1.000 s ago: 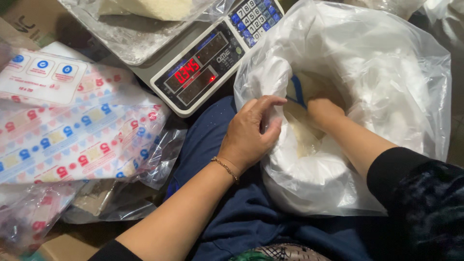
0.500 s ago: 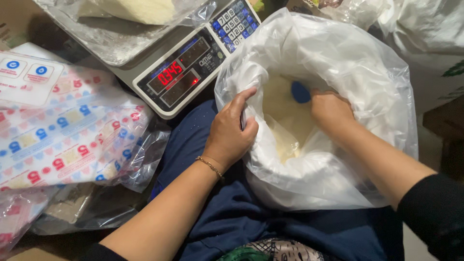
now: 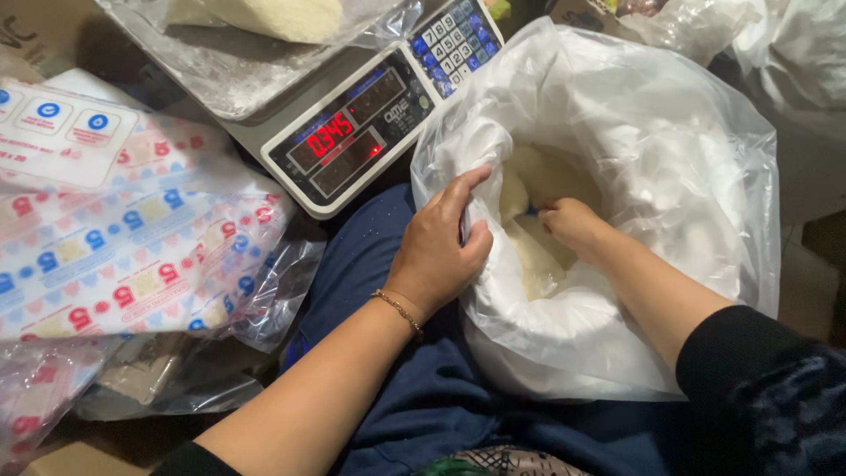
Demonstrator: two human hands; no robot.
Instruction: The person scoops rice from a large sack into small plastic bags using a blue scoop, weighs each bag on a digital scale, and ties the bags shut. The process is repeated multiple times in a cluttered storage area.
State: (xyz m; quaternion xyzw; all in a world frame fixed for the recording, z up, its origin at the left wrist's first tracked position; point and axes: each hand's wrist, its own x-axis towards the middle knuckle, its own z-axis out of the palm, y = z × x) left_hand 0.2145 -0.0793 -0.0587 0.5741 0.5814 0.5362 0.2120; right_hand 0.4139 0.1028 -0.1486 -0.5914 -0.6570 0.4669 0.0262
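Observation:
A large clear plastic bag [image 3: 670, 176] of white powder stands on my lap. My left hand [image 3: 438, 251] grips the bag's near rim and holds the mouth apart; a thin gold bracelet circles that wrist. My right hand [image 3: 571, 225] is down inside the bag, fingers closed around a small blue scoop [image 3: 529, 211]. The powder and my fingers hide nearly all of the scoop. White powder [image 3: 538, 264] is piled under both hands.
A digital scale [image 3: 352, 132] with a red display and keypad sits just beyond my left hand. On its pan lies a clear bag of white powder [image 3: 256, 18]. A stack of printed plastic packets [image 3: 132, 238] lies at left, and more clear bags [image 3: 775, 44] at top right.
My right hand has pushed deeper into the bag and the blue scoop is now mostly buried. My left hand keeps its grip on the rim. The view has shifted slightly.

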